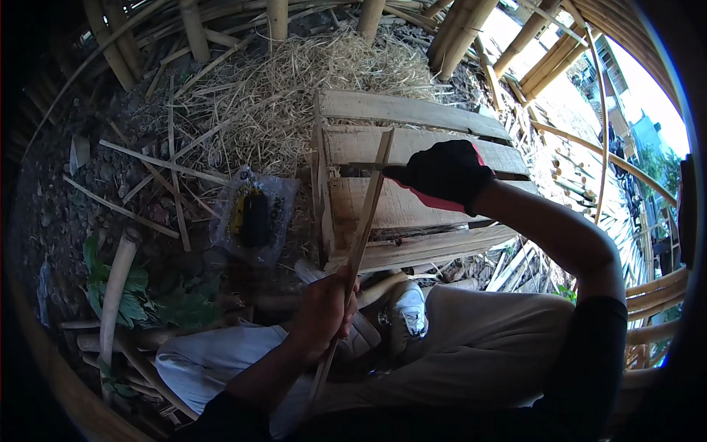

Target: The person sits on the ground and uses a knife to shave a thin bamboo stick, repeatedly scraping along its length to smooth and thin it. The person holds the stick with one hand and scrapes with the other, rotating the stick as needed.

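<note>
My bare left hand (324, 309) is closed around a long split bamboo strip (366, 214), which slants up and away from my lap over the left part of a wooden crate (434, 158). My right hand (442, 175), in a black and red glove, is closed on a knife whose handle the fingers hide. Its thin dark blade (361, 167) points left and meets the strip a little below its upper end. The crate's pale slats lie under the strip's upper part and the gloved hand.
Left of the crate lies a clear plastic bag (254, 210) with a black and yellow thing inside. Dry shavings (258, 110) pile up behind. Loose strips and green leaves (129, 295) are on the left ground. Bamboo poles (460, 37) stand around; my shoe (409, 309) is near the crate.
</note>
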The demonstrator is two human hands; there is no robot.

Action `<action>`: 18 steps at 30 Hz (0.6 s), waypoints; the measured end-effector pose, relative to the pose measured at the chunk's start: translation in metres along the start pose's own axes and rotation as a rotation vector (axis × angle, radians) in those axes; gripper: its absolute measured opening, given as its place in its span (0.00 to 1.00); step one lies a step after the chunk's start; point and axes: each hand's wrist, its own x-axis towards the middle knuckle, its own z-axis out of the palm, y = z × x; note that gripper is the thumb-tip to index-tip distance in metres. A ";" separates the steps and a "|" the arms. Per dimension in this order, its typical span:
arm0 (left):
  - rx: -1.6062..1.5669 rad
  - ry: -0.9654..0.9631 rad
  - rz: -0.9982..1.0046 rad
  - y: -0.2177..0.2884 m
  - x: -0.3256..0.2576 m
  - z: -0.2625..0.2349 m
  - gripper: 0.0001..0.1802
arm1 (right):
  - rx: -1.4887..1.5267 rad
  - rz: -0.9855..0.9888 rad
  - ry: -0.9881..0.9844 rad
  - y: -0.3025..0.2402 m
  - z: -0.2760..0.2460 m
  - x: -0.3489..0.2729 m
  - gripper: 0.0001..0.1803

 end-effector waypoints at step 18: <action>0.074 -0.027 0.006 -0.003 -0.003 0.009 0.23 | 0.001 -0.096 -0.012 0.005 0.007 -0.015 0.33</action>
